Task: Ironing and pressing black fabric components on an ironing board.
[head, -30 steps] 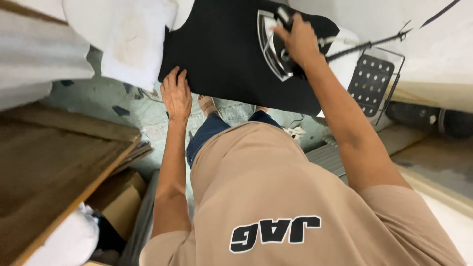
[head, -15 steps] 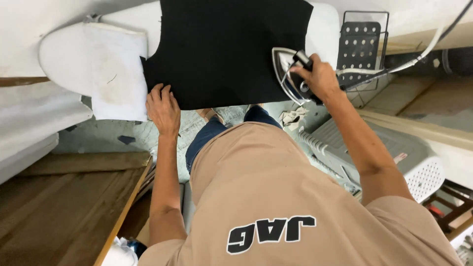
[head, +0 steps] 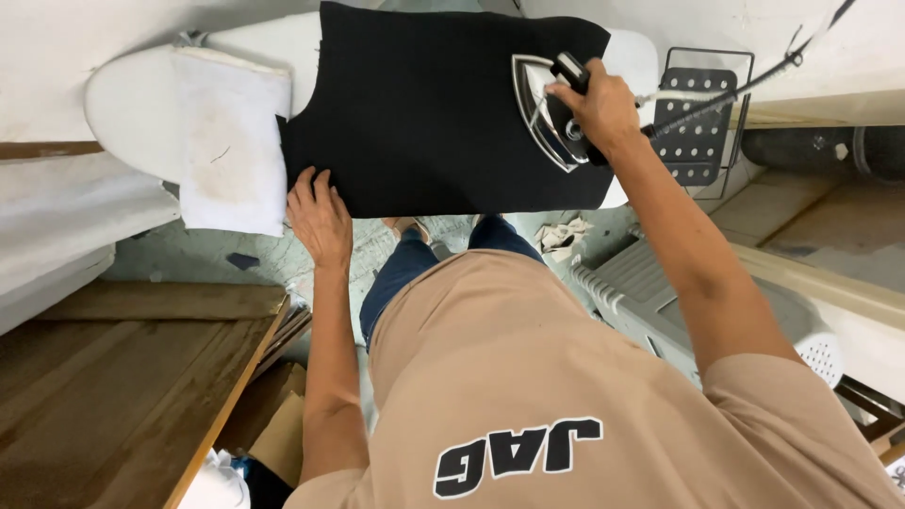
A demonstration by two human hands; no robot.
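Open black cloth (head: 424, 104) between folded white pad (head: 231, 141) and iron (head: 551, 118).

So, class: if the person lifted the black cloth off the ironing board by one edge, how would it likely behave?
The black cloth would probably droop and fold, since it lies flat and thin and follows the ironing board. It looks light. It may slide when pushed: the left hand presses its near edge while the right hand grips the iron on it.

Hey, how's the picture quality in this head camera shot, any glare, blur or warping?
Head view: sharp, evenly lit; the black garment shows little fabric detail; slight shine on the iron under the right hand; wide-angle bending toward the edges; left hand crisp.
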